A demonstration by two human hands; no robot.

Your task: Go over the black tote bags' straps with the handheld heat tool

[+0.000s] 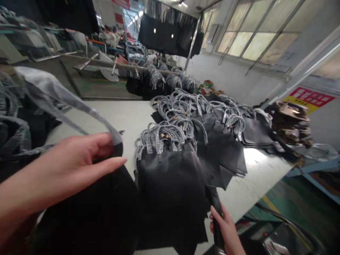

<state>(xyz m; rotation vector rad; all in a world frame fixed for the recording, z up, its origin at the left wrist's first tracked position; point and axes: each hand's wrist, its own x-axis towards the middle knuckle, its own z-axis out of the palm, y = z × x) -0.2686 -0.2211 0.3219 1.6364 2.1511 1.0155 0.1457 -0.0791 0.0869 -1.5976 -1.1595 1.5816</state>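
with the left hand [66, 166] pinching the wrapped handle [79, 109] of the near black bag [101, 212] and the right hand [225, 226] gripping a dark tool [216, 212], keep the handle taut and clear of the stacked bags [170, 170] alongside on the table [127, 117].

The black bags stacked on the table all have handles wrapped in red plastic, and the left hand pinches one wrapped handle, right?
Not quite. The head view shows the black bags on the table with handles in clear, silvery plastic, not red. The left hand does pinch one wrapped handle.
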